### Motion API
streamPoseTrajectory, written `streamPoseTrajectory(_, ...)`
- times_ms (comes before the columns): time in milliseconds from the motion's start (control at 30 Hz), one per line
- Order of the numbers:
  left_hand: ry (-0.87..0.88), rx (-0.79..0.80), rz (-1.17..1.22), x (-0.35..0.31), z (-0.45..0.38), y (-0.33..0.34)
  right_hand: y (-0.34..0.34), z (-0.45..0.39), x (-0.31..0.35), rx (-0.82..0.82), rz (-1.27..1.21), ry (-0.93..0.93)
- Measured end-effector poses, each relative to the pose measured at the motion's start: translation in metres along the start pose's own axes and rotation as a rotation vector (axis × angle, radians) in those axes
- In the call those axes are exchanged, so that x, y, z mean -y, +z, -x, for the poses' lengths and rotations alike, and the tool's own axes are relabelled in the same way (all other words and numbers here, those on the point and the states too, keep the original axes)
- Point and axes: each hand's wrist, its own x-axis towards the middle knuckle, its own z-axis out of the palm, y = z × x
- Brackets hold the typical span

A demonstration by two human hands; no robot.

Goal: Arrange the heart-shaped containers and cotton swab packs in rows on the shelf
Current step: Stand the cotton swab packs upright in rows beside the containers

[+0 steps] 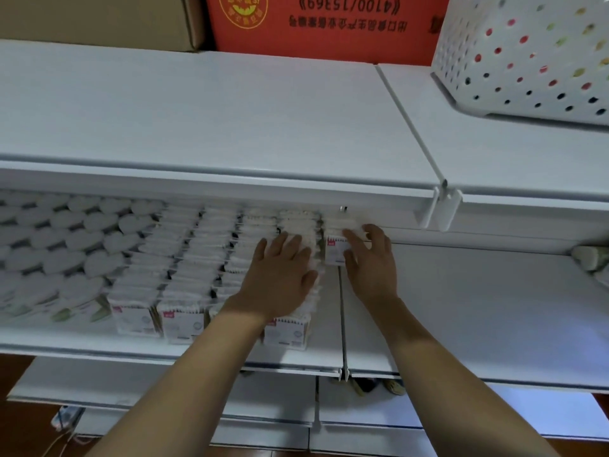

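Several rows of cotton swab packs stand front to back on the white middle shelf. To their left lie rows of white heart-shaped containers. My left hand lies flat with straight fingers on top of the second row from the right. My right hand holds the front pack of the short rightmost row, fingers curled over its top and side. That pack shows a red label.
The top shelf carries a brown carton, a red carton and a white perforated basket. A divider rail runs front to back beside the packs. A pale object lies at the far right. Lower shelves sit below.
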Motion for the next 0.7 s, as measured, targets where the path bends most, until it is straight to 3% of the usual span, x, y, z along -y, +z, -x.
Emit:
streamPoseTrajectory(233, -0.005, -0.022, 0.06, -0.001, -0.004, -0.001, -0.001, 0.0, -0.003, 0.029, 0.158, -0.066)
streamPoseTrajectory(400, 0.008, -0.165, 0.061, -0.023, -0.019, -0.012, -0.031, 0.013, -0.009, 0.02, 0.216, -0.063)
streamPoseTrajectory(700, 0.184, -0.139, 0.084, -0.182, -0.043, -0.009, -0.134, 0.089, -0.106, -0.028, 0.376, 0.144)
